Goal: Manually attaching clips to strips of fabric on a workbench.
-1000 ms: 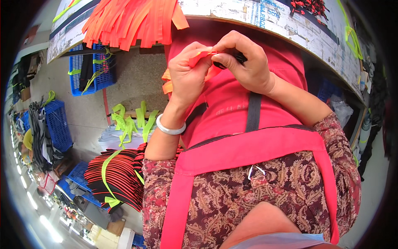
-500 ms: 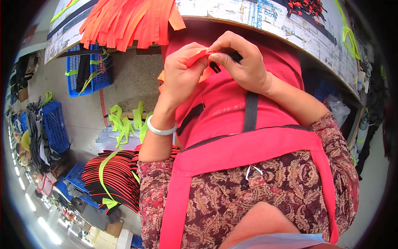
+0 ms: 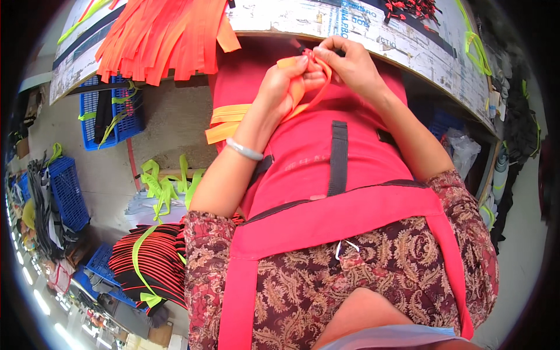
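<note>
An orange fabric strip (image 3: 297,90) runs through my left hand (image 3: 279,87), with its tails hanging over my left forearm's far side. The left fingers are curled around it, palm turned partly up. Close beside it, my right hand (image 3: 353,67) pinches the looped part of the strip between thumb and forefinger. A small black and red piece (image 3: 300,46) sticks out beyond the fingertips; how it joins the strip is hidden. Both hands are above the red apron (image 3: 303,140) on my lap, just before the table edge.
On the table (image 3: 280,20) ahead lies a bundle of orange strips (image 3: 166,44), hanging over the edge. A pile of small red and black pieces (image 3: 411,10) sits further right. Blue crates (image 3: 69,189) and a tied stack of black and red pieces (image 3: 146,262) are at my left.
The hands have shifted and turned, and the left palm has opened upward. The orange strip now shows looped between them. The black piece has moved from under the right hand to beyond the fingertips.
</note>
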Demonstrator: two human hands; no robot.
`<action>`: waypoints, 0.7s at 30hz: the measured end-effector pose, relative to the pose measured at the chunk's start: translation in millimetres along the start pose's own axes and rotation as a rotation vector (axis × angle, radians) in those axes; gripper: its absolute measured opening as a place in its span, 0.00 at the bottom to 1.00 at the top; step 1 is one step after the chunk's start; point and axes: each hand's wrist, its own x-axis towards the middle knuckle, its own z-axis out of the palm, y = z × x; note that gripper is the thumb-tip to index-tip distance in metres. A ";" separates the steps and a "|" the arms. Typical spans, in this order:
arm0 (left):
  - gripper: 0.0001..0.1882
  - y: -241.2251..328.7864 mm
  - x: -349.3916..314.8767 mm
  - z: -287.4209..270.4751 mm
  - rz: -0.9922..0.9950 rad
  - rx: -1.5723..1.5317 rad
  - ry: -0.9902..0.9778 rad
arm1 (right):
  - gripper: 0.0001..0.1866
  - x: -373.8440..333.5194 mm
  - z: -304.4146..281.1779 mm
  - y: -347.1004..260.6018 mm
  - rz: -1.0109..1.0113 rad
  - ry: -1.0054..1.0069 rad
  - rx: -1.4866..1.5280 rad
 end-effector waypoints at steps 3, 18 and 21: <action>0.09 -5.0 29.4 -4.1 -0.066 -0.118 0.066 | 0.14 15.1 -8.6 2.5 -0.019 0.055 -0.204; 0.06 -14.6 66.8 -4.2 0.051 -0.074 0.292 | 0.09 36.9 12.3 16.2 -0.296 0.331 -0.573; 0.07 -12.3 62.8 -3.4 0.056 -0.126 0.252 | 0.09 34.6 11.4 17.4 -0.293 0.335 -0.530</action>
